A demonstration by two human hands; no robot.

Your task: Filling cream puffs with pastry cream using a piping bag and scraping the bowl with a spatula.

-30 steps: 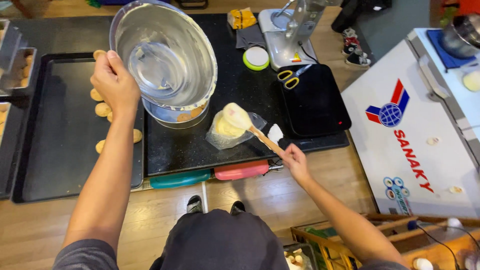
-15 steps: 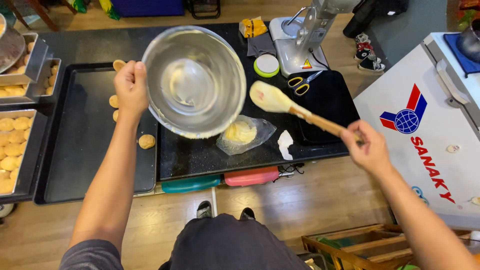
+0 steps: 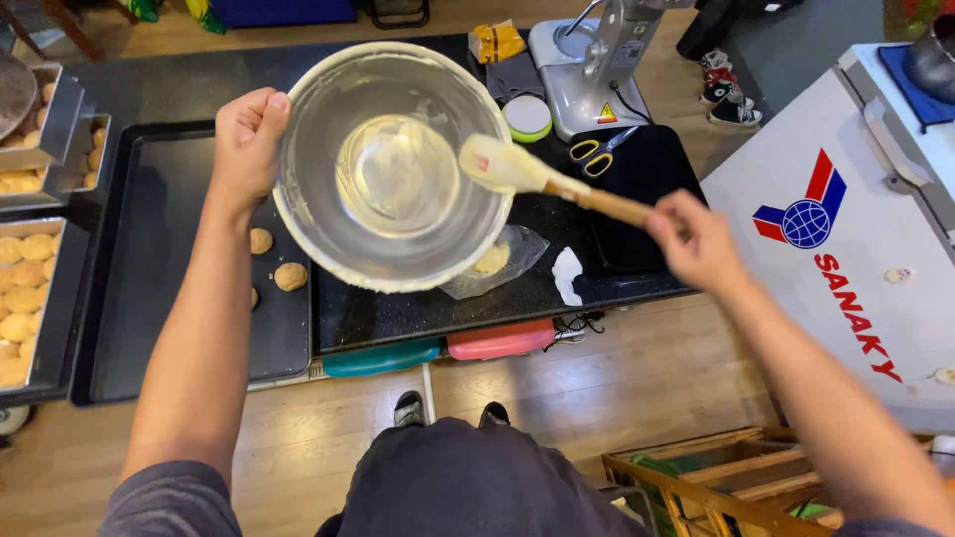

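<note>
My left hand (image 3: 245, 144) grips the rim of a steel mixing bowl (image 3: 393, 169), held up and tilted so its smeared inside faces me. My right hand (image 3: 696, 244) holds the wooden handle of a spatula (image 3: 542, 176); its pale blade rests at the bowl's right rim. Under the bowl, on the black worktop (image 3: 398, 318), lies a clear plastic bag with yellow dough (image 3: 494, 261), partly hidden.
A black baking tray (image 3: 149, 298) with a few dough rounds (image 3: 288, 275) sits at left, metal trays of rounds (image 3: 25, 298) beyond it. A stand mixer (image 3: 597, 70), scissors (image 3: 597, 151) and a lid stand at the back. A white chest freezer (image 3: 846, 229) is on the right.
The bowl has risen and tilted further toward me. My right hand brought the spatula up from the bag to the bowl's right rim.
</note>
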